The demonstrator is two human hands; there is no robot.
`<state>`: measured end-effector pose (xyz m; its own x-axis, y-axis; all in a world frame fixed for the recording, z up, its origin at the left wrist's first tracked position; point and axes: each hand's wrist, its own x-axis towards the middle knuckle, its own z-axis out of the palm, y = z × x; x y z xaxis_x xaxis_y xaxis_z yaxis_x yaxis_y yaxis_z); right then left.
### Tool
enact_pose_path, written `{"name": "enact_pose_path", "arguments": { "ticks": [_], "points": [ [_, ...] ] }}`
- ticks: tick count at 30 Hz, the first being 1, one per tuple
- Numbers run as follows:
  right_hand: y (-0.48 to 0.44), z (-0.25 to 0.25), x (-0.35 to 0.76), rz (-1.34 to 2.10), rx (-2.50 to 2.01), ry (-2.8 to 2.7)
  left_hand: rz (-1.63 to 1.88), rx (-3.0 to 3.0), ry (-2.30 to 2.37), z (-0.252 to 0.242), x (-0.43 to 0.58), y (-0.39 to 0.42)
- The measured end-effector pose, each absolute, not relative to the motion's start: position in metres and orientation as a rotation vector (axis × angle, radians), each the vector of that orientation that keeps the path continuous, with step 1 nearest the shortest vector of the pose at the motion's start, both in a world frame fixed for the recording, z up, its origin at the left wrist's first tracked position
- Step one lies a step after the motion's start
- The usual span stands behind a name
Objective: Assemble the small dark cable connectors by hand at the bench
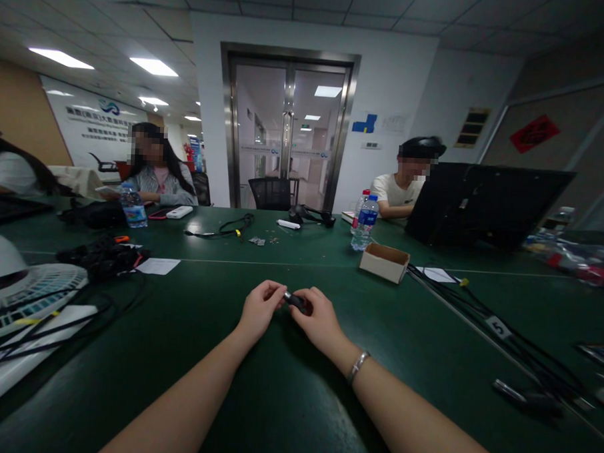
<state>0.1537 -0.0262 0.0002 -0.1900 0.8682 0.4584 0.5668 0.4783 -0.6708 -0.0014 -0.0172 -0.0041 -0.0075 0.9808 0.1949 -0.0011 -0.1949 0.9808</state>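
Between my hands, just above the green table (215, 376), is a small dark cylinder with a silver end (295, 301); its exact kind is not clear. My right hand (320, 321) is closed round the dark body, thumb and fingers wrapped on it. With thumb and index finger pinched, my left hand (261, 310) grips the silver end. The fingers hide part of the cylinder. A silver bracelet (358, 367) circles my right wrist.
An open cardboard box (384, 263) and water bottles (365, 222) stand ahead to the right. Black cables (478, 314) run along the right side. A white fan (34, 288) and tangled cords are at left. People sit across the table, one behind a monitor (483, 201).
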Motion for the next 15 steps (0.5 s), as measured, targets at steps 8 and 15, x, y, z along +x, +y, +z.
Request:
{"name": "enact_pose_path", "arguments": {
  "ticks": [8,15],
  "points": [
    [-0.0266,0.0008,0.1543,0.457,-1.215,-1.875,1.343,1.339,1.100,0.0036,-0.0002,-0.0208],
    [-0.0265,0.0014,0.1537,0.471,-1.215,-1.862,1.357,1.403,1.073,0.0023,-0.0028,-0.0187]
  ]
}}
